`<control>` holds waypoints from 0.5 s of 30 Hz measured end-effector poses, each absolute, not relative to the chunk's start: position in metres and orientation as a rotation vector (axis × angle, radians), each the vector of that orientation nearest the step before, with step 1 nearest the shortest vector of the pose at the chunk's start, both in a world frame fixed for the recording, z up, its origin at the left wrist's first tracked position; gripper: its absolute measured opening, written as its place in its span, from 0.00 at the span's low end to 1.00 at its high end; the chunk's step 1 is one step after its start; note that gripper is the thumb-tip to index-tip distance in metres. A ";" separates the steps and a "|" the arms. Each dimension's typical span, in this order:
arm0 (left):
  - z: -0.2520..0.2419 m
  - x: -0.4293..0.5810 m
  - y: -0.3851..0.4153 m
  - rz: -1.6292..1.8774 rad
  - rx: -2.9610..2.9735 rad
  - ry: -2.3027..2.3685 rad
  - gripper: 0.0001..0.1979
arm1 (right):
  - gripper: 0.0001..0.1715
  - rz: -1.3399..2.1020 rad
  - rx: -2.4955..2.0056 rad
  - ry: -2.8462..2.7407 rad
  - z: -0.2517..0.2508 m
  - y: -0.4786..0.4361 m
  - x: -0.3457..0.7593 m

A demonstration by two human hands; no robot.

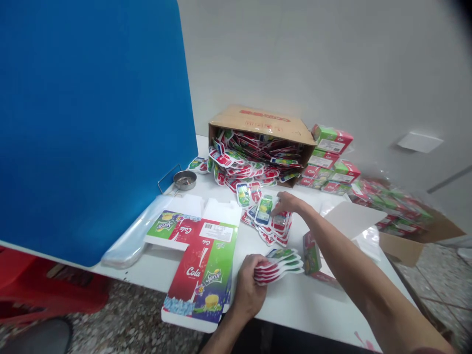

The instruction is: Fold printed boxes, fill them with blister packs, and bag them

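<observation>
My left hand [252, 282] is closed round a fanned stack of flat, bottle-shaped packets [280, 265] with red and green prints, held above the front of the table. Farther back, my right hand [287, 204] has its fingers closed at the edge of a green and blue packet [264, 210]. That packet lies at the top of a loose pile of packets [275, 236]. Left of my hands is an unfolded printed carton [201, 268] marked Cola and Sprite. Under my right forearm stands an open carton [312, 255], partly hidden by the arm.
A cardboard box [261, 120] on its side spills many packets at the back. Filled cartons [332, 140] are stacked to its right. A small metal bowl [185, 180], clear plastic bags [129, 241] and a blue panel [92, 123] are on the left.
</observation>
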State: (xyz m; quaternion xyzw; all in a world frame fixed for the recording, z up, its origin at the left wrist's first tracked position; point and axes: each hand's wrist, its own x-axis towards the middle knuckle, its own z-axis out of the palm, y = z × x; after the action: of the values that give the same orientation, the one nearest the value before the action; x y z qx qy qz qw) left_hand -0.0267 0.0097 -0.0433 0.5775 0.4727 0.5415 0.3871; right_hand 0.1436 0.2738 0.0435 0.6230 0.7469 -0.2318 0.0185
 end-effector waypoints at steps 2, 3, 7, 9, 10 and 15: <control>-0.043 -0.027 0.011 1.374 1.465 1.204 0.09 | 0.51 -0.703 1.894 2.386 0.050 0.264 0.145; -0.043 -0.027 0.011 1.370 1.466 1.208 0.09 | 0.48 -0.696 1.874 2.425 0.054 0.257 0.146; -0.043 -0.026 0.011 1.370 1.489 1.211 0.10 | 0.27 -0.747 1.630 2.708 0.072 0.217 0.147; -0.044 -0.026 0.011 1.376 1.497 1.216 0.11 | 0.16 -0.808 1.449 2.847 0.080 0.193 0.145; -0.044 -0.025 0.011 1.378 1.496 1.223 0.12 | 0.12 -0.842 1.384 2.876 0.083 0.181 0.144; -0.046 -0.023 0.008 1.370 1.381 1.248 0.16 | 0.13 -0.977 1.260 2.864 0.087 0.137 0.143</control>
State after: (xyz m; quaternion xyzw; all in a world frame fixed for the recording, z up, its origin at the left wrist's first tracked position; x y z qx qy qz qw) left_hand -0.0225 0.0082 -0.0463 0.5467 0.4941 0.5423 0.4037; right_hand 0.1434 0.1367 0.0869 0.3835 0.8718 -0.2973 -0.0679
